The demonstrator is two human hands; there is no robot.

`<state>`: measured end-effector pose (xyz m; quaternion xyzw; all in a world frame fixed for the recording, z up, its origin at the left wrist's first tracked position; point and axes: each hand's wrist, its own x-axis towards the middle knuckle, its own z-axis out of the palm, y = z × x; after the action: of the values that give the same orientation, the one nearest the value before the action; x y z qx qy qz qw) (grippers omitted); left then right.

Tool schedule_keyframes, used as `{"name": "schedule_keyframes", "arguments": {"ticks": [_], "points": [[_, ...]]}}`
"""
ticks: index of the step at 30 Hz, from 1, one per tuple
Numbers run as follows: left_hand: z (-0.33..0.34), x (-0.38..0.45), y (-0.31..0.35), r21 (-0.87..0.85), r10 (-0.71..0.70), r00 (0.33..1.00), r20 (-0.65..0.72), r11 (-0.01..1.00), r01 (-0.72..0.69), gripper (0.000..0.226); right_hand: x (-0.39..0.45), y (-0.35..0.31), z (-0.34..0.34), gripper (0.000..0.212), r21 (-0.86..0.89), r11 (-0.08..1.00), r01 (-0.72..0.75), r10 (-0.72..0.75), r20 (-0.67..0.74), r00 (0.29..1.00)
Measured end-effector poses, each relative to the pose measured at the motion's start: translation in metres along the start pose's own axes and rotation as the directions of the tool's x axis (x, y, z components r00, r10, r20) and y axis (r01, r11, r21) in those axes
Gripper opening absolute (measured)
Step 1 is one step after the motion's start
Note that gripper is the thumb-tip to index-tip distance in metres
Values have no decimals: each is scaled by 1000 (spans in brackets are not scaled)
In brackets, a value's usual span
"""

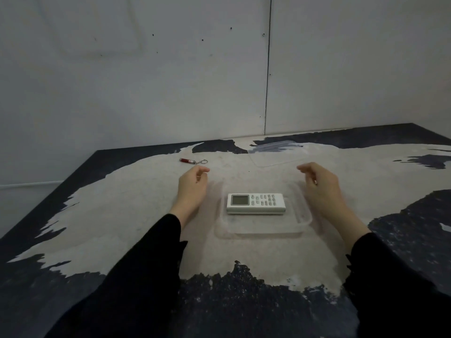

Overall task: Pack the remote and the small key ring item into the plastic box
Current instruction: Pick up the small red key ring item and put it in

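A white remote (255, 203) with a small screen and grey buttons lies flat inside the clear plastic box (263, 230) in the middle of the table. A small red key ring item (192, 161) with a metal ring lies on the table beyond the box, to the far left. My left hand (194, 185) hovers just left of the box, fingers loosely curled and empty, a short way in front of the key ring item. My right hand (322, 186) hovers at the box's right side, fingers apart, holding nothing.
The clear lid (280, 154) of the box lies flat at the back, right of centre. The table (122, 215) has a worn pale top with dark patches; its left edge drops off. A grey panelled wall (170, 81) stands close behind.
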<state>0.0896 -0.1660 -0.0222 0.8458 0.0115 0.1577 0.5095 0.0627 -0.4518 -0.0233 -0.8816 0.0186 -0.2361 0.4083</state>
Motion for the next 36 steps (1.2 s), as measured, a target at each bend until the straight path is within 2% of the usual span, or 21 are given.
{"name": "schedule_keyframes", "arguments": {"ticks": [3,5,8,11,16,18,21,26,29,32,36], "points": [[-10,35,-11,342,76,997,33,936,-83,34,-1,12,6,28,-124,992,-18,29,89,996],[-13,56,-14,529,117,989,94,835,-149,39,-1,13,10,26,-180,983,29,-5,133,991],[-14,78,-20,708,164,973,162,667,-231,41,2,15,14,23,-238,968,84,-42,174,984],[-13,94,-31,797,176,960,218,536,-279,37,5,18,15,22,-248,966,76,-35,166,986],[-14,107,-40,833,284,933,222,442,-333,26,7,20,17,22,-250,965,84,-42,170,985],[-16,110,-39,841,282,929,240,417,-344,23,7,19,16,23,-247,966,79,-36,172,984],[-21,107,-31,821,251,939,236,466,-331,21,6,17,15,24,-229,971,64,-24,175,984],[-22,73,1,553,263,943,205,764,-333,16,8,12,13,25,-116,992,-43,58,128,990],[-17,40,26,414,339,906,253,808,-418,12,7,4,10,25,17,997,-80,78,65,995],[-12,5,54,290,411,868,279,826,-484,10,1,-18,6,21,110,992,55,-63,70,996],[-2,-29,80,166,454,843,288,844,-511,10,-9,-48,0,38,156,963,222,-263,331,906]]}}
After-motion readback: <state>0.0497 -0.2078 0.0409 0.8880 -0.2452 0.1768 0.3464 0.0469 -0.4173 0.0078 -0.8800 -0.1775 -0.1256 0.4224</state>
